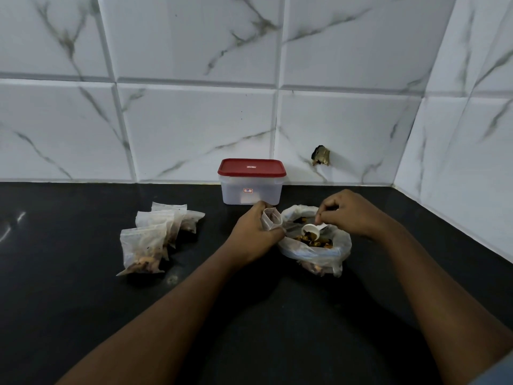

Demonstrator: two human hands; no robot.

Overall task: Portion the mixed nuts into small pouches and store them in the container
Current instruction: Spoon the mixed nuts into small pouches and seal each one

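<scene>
Left grip point(252, 229) curls round a small, limp clear plastic pouch point(270, 220), best held at its open rim; right grip point(349, 212) pinches a small white plastic scoop point(311, 230) of mixed nuts point(304, 239) (light, loose, spill-prone) over the soft clear bag point(342, 245). Red-lidded translucent plastic container point(251, 187), closed, at 12 o'clock; filled pouches point(155, 234) at 9.

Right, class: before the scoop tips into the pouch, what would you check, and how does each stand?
1. Small pouch mouth held open by left hand: ok.
2. White scoop holds nuts, pinched by right hand: ok.
3. Scoop over pouch mouth: not ok, it hangs over the large nut bag.
4. Container lid off: not ok, red lid is on.
5. Filled pouches sealed: cannot tell.
</scene>
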